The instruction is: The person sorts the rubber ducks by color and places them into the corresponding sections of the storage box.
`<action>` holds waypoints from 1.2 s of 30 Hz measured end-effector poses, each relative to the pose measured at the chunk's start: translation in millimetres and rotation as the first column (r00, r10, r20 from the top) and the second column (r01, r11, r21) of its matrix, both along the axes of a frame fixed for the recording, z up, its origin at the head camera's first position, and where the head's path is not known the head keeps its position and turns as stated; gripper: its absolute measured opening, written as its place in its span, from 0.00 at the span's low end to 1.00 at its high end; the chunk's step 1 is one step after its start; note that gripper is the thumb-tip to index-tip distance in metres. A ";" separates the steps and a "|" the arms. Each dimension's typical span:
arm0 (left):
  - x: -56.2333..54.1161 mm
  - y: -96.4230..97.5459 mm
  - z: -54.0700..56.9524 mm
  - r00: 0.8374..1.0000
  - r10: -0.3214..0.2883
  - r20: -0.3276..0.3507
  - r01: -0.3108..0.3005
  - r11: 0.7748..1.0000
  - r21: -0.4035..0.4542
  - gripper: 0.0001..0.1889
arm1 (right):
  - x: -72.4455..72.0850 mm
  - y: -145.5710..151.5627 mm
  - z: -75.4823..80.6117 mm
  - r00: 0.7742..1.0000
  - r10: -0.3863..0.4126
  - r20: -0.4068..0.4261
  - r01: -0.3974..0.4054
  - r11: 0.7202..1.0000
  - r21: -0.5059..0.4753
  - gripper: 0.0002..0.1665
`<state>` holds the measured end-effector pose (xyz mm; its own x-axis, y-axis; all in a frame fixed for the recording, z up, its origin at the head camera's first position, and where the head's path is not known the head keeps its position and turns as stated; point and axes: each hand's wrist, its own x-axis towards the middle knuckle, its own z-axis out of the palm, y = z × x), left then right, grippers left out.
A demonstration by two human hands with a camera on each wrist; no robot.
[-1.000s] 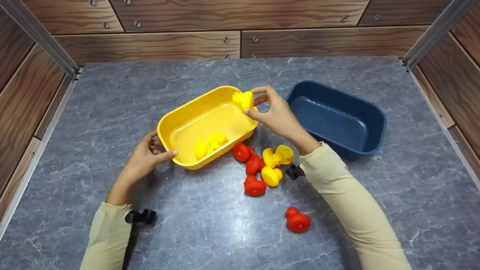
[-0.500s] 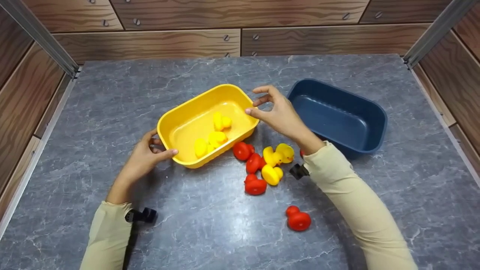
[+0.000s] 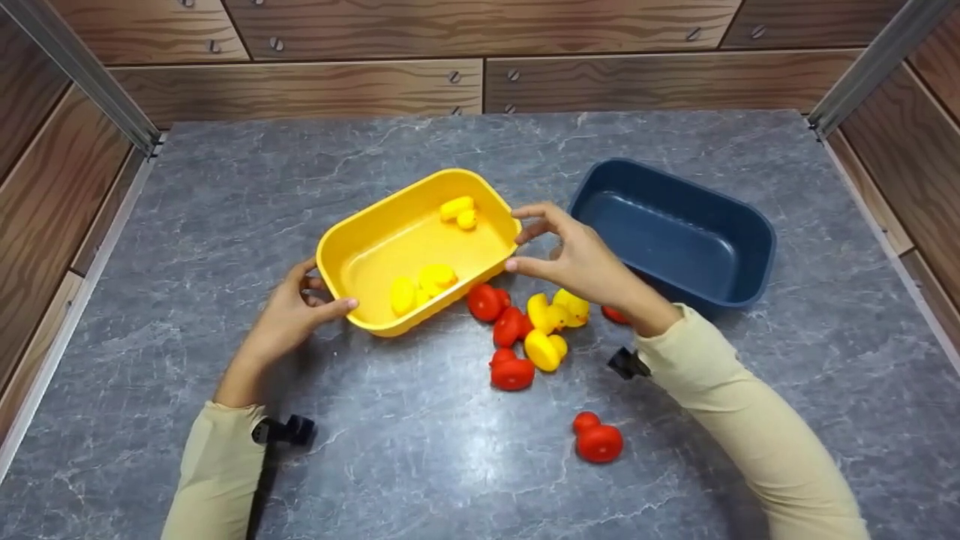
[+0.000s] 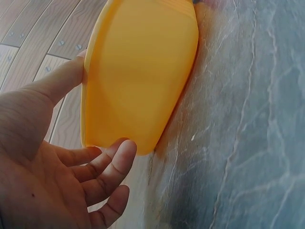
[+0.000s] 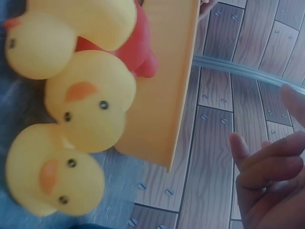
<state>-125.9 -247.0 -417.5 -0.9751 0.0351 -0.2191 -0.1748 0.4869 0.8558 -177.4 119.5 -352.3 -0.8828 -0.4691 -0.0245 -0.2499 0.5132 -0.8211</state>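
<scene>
A yellow tub (image 3: 397,251) sits at an angle on the table with several yellow rubber ducks inside. Two of these lie at its near side; another duck (image 3: 459,212) lies in the far right corner. My left hand (image 3: 300,311) grips the tub's left end, thumb on the rim and fingers against the outer wall, which the left wrist view shows up close. At the tub's right end, my right hand (image 3: 574,255) holds nothing, its thumb and fingers parted right by the rim. In the right wrist view, yellow ducks (image 5: 88,100) stand between the camera and the tub wall.
Beside the right forearm stands a dark blue tub (image 3: 667,232) with nothing inside. In front of the yellow tub lies a cluster of red ducks (image 3: 512,372) and yellow ducks (image 3: 544,350). One red duck (image 3: 598,442) lies nearer. Wood-patterned panels (image 3: 300,90) surround the table.
My right hand let go of a yellow duck, which dropped into the yellow tub and came to lie in its far right corner. The hand then moved nearer and slightly right. My left hand stayed put.
</scene>
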 end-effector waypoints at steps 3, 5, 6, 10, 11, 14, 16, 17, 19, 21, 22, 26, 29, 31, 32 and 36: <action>0.1 0.3 -0.1 1.000 0.002 0.002 -0.002 1.000 0.002 0.47 | 5.2 6.7 -0.6 1.000 0.016 -0.001 -0.016 1.000 0.022 0.36; 0.3 0.3 0.2 1.000 0.004 0.002 -0.004 1.000 0.006 0.47 | 8.5 10.9 -0.7 1.000 0.022 0.005 -0.022 0.999 0.030 0.37; 0.3 0.3 0.4 1.000 0.004 0.002 -0.004 1.000 0.007 0.47 | 10.2 12.9 -0.6 1.000 0.023 0.005 -0.023 0.999 0.037 0.37; -0.3 0.5 0.6 1.000 0.001 0.006 -0.001 1.000 0.007 0.47 | 18.1 20.2 -1.5 1.000 0.025 0.012 -0.026 0.998 0.066 0.36; -0.3 0.4 1.0 1.000 0.003 0.008 -0.003 1.000 0.005 0.47 | 20.3 21.7 -1.8 1.000 0.025 0.012 -0.026 0.997 0.076 0.36; 0.2 0.0 2.4 1.000 0.007 0.016 -0.007 1.000 0.007 0.47 | 27.6 25.8 -2.3 0.999 0.031 0.025 -0.033 0.995 0.097 0.36; 0.2 0.1 2.6 1.000 0.007 0.018 -0.007 1.000 0.010 0.47 | 32.6 29.2 -3.1 0.999 0.039 0.026 -0.042 0.994 0.106 0.36; 0.3 0.2 2.5 1.000 0.006 0.018 -0.006 1.000 0.012 0.47 | 35.1 31.0 -3.6 0.999 0.044 0.027 -0.046 0.993 0.111 0.35; 0.1 0.5 1.8 1.000 0.004 0.018 -0.004 1.000 0.016 0.48 | 40.1 35.1 -5.5 0.998 0.059 0.029 -0.062 0.991 0.115 0.35; -0.3 1.0 0.9 1.000 0.002 0.016 -0.002 1.000 0.016 0.48 | 44.7 39.2 -9.2 0.997 0.073 0.019 -0.075 0.989 0.125 0.34; -0.3 0.8 0.7 1.000 0.003 0.015 -0.003 1.000 0.015 0.48 | 46.9 40.9 -11.1 0.997 0.079 0.013 -0.080 0.988 0.131 0.34; -0.5 0.5 -0.1 1.000 0.001 0.011 -0.002 1.000 0.009 0.48 | 53.3 46.6 -20.1 0.995 0.100 -0.019 -0.096 0.984 0.153 0.34; -0.1 0.5 -0.2 1.000 0.003 0.011 -0.003 1.000 0.007 0.47 | 56.2 50.4 -25.7 0.993 0.117 -0.032 -0.110 0.980 0.166 0.34; 0.2 0.5 0.2 1.000 0.004 0.012 -0.004 1.000 0.009 0.47 | 57.3 52.8 -28.6 0.991 0.129 -0.028 -0.122 0.977 0.174 0.34; 0.2 0.6 0.2 1.000 0.003 0.012 -0.003 1.000 0.008 0.47 | 57.8 54.1 -29.7 0.991 0.134 -0.025 -0.128 0.975 0.182 0.35; 0.0 1.2 1.0 1.000 0.001 0.012 -0.001 1.000 0.003 0.48 | 58.8 57.8 -33.2 0.988 0.153 -0.002 -0.149 0.965 0.215 0.34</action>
